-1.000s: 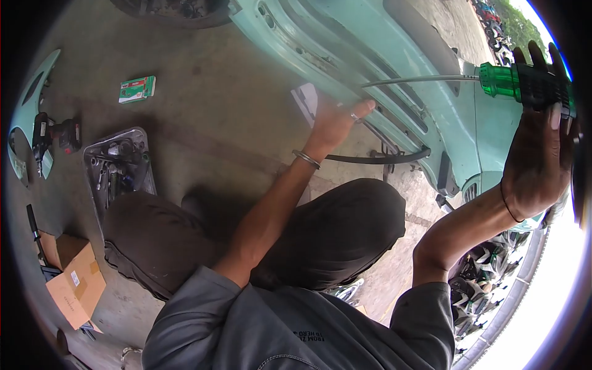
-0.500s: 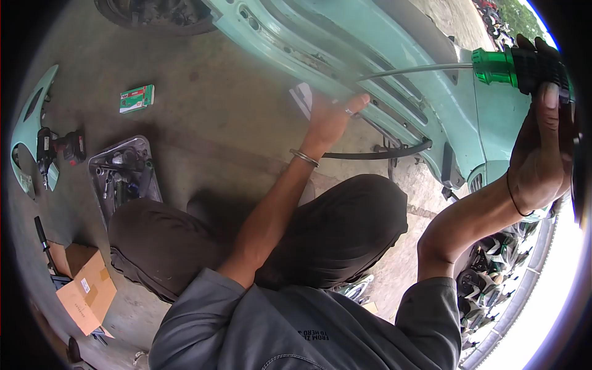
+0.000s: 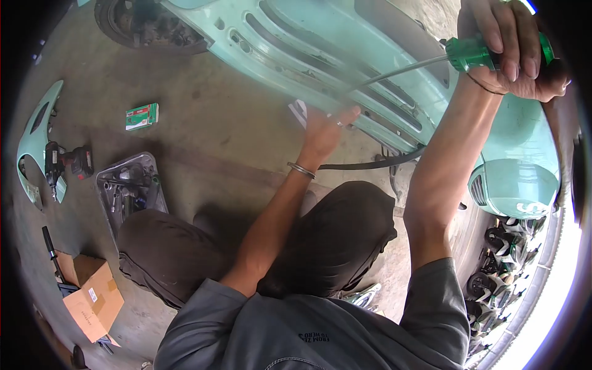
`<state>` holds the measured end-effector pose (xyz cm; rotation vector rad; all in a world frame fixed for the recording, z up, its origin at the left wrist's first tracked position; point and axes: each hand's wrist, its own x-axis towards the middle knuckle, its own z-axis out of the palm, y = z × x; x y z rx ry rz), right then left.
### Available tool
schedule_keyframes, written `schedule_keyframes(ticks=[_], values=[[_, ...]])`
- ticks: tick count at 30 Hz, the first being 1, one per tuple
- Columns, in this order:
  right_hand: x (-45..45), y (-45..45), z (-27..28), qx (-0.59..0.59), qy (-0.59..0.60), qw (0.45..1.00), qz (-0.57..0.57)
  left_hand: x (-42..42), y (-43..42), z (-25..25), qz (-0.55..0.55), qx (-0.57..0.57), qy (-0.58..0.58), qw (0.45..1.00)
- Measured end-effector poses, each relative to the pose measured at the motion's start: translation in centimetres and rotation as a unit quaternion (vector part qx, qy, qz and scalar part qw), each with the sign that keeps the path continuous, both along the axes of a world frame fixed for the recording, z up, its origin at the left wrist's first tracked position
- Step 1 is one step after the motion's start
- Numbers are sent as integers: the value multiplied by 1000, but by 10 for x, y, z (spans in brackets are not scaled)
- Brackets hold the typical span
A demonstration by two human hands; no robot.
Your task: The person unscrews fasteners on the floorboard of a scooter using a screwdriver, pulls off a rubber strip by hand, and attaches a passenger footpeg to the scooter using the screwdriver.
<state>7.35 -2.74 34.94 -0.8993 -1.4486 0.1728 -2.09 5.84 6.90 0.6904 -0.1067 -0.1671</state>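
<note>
My right hand (image 3: 515, 52) is wrapped round the green and black handle of a long screwdriver (image 3: 468, 54) at the upper right. Its metal shaft runs left to the mint-green scooter body (image 3: 296, 58), where a blur hides the tip. At the lower edge of that body is my left hand (image 3: 327, 131), with its thumb against the panel and its fingers partly smeared. Whether it grips anything there is not visible. A black hose (image 3: 370, 164) passes close to my left wrist, which wears a metal bangle.
On the floor at left lie a mint-green panel (image 3: 46, 120), a cordless drill (image 3: 68, 163), a green box (image 3: 142, 116), a metal tool tray (image 3: 159, 200) and an open cardboard box (image 3: 95, 305). A wheel (image 3: 148, 28) is at the top. Several motorcycles stand at lower right.
My right hand has turned over with the screwdriver and moved left, its fingers now curled over the handle. My left hand has stayed at the panel edge. The view has shifted slightly.
</note>
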Motion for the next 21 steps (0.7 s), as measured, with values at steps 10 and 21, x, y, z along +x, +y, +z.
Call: schedule_keyframes(ticks=[10,21], values=[[-73,76,-26,6,-7,677,-736,0,6,6,27,-24,-36,999],[-101,-35,-5,-119,10,920,-373,3,11,4,3,-39,-28,999]])
